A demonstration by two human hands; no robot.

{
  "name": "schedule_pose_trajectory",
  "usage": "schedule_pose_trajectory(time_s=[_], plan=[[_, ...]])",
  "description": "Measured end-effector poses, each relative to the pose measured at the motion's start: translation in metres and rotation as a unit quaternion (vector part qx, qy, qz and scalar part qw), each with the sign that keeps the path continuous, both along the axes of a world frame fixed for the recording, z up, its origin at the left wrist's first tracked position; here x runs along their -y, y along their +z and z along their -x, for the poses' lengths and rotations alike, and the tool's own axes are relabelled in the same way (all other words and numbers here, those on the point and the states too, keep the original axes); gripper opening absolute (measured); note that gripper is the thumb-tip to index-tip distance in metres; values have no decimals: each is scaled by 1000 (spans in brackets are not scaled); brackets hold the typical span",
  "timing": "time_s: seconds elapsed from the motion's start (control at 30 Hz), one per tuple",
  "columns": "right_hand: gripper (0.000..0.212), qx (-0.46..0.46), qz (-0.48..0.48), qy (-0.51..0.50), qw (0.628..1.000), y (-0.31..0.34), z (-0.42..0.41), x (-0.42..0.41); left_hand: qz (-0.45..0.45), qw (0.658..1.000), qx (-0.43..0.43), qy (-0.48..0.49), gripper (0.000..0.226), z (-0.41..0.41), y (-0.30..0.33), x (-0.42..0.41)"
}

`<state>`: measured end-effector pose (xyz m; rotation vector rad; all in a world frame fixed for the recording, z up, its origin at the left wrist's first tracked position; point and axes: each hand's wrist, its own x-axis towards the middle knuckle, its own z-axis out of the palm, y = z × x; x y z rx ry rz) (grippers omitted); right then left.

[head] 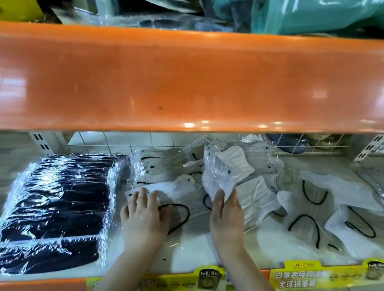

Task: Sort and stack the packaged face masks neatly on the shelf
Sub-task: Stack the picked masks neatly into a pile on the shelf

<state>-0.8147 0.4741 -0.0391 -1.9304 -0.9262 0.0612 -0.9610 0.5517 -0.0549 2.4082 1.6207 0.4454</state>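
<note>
Left hand [146, 209] presses flat, fingers spread, on a white mask pack [174, 192] mid-shelf [195, 252]; right hand [226, 218] pinches another pack [219, 173] upright. Slippery wrapping could let it slide loose.

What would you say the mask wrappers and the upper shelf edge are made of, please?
Wrappers: thin clear plastic film, judging by its crinkles and glare. Shelf edge: glossy orange, smooth, with reflections of lights; probably painted metal or plastic, can't tell which.
</note>
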Motion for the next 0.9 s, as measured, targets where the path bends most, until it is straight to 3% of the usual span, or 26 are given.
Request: schedule_pose_trajectory(time_s=[0.13, 0.23, 0.4, 0.47, 0.57, 0.7, 0.77, 0.9], plan=[[27, 33, -22, -14, 999, -1, 3, -1, -34, 998, 21, -41, 47, -1, 5, 2], [43, 76, 24, -13, 997, -2, 3, -2, -59, 994, 42, -80, 41, -1, 7, 5], [39, 167, 126, 2, 978, -4, 7, -2, -68, 987, 92, -110, 34, -4, 13, 6], [35, 217, 163, -1, 963, -6, 8, -3, -66, 990, 74, -98, 29, -5, 19, 1], [67, 207, 257, 34, 944, -11, 7, -7, -7, 999, 2, -45, 47, -4, 26, -11], [85, 213, 272, 2, 939, -13, 7, -8, -6, 998, -56, -23, 48, -4, 27, -14], [80, 191, 253, 27, 948, -7, 7, -7, -9, 997, -68, -37, 43, -5, 28, -13], [63, 241, 208, 81, 945, -3, 17, -2, 1, 996, -53, -73, 40, -11, 34, -9]])
